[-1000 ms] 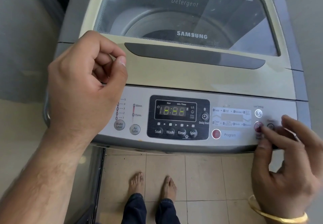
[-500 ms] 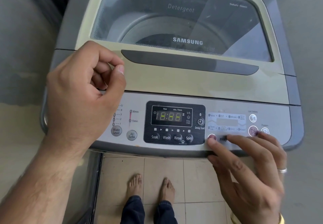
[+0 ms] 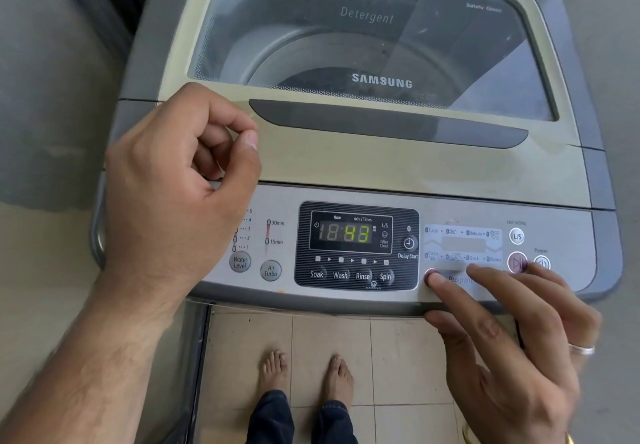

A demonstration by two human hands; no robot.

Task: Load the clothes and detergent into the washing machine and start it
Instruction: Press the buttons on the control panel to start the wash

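A top-loading washing machine (image 3: 398,173) fills the view, its glass lid (image 3: 374,38) closed over the drum. On the front control panel the display (image 3: 349,234) reads 43. My right hand (image 3: 512,346) has its fingers spread, and the index fingertip rests on the red Program button (image 3: 430,273). The other fingers hover over the panel near the start/pause button (image 3: 516,262). My left hand (image 3: 176,187) is loosely curled with nothing in it, resting on the machine's left front corner. Clothes and detergent cannot be made out through the lid.
A grey wall runs along the left and another surface along the right of the machine. Below the panel I see beige floor tiles (image 3: 329,339) and my bare feet (image 3: 308,371). A metal-framed edge (image 3: 197,357) stands at the machine's lower left.
My right hand moved left from the start/pause button to the Program button. The display changed from 18:88 to 43. The left hand stayed in place.
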